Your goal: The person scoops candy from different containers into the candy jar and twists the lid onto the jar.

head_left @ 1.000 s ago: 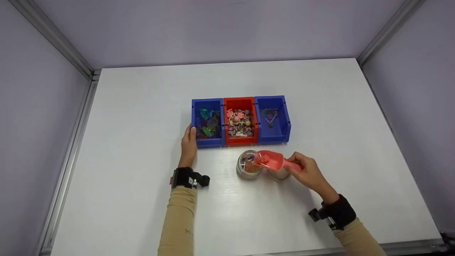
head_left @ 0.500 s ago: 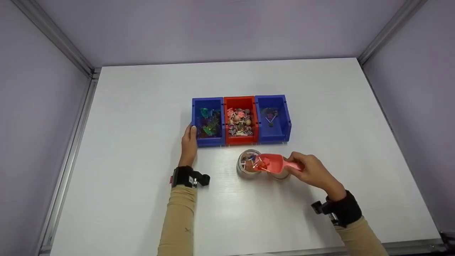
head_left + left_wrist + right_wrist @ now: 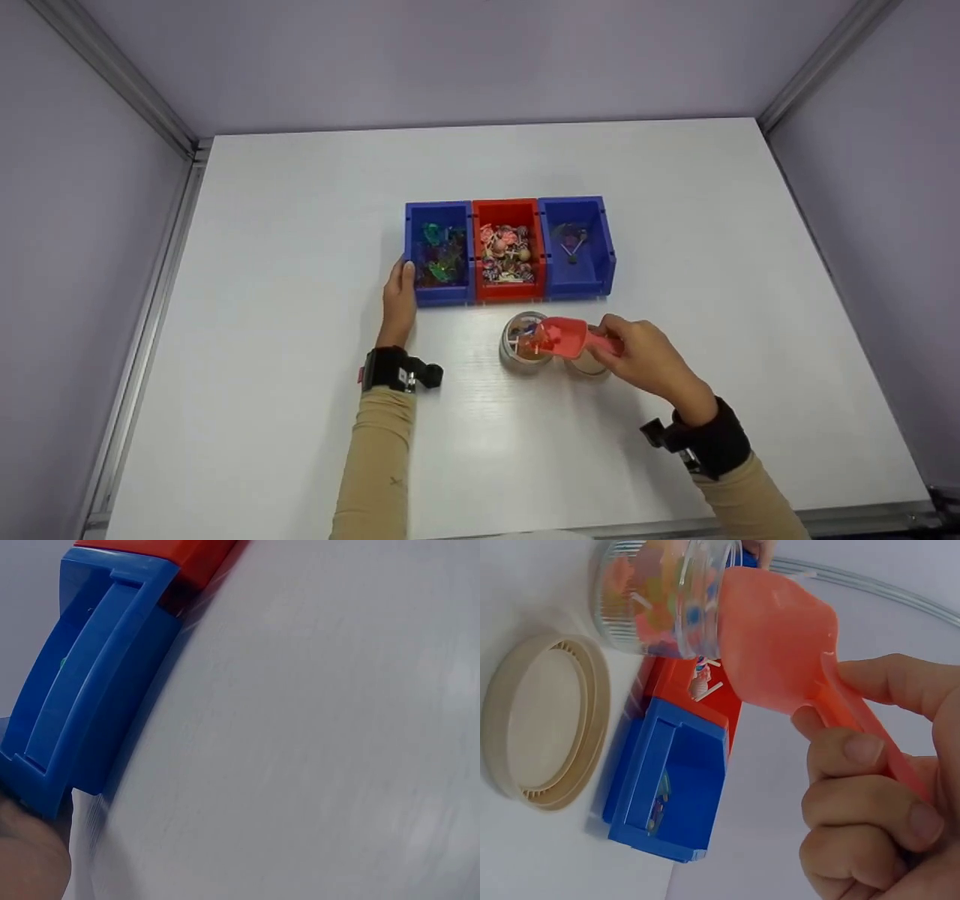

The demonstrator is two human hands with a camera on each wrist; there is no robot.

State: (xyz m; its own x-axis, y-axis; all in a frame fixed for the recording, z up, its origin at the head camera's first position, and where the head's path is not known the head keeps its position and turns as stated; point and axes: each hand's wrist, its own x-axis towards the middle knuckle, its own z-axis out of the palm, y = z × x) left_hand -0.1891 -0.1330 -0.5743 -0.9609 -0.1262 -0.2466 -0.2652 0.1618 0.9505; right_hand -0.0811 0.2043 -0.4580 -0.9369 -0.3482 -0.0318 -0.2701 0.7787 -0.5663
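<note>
The right hand [image 3: 643, 361], fingers curled round the red scoop [image 3: 564, 337], has tipped it further over the jar [image 3: 525, 346] on the tabletop; sweets are likely sliding in; the left hand [image 3: 399, 300] stays pressed flat against the left blue bin [image 3: 439, 253].

Head view looks down from above, far off the bins [image 3: 508, 251]. Wrist views sit close at table level, sharing them.
</note>
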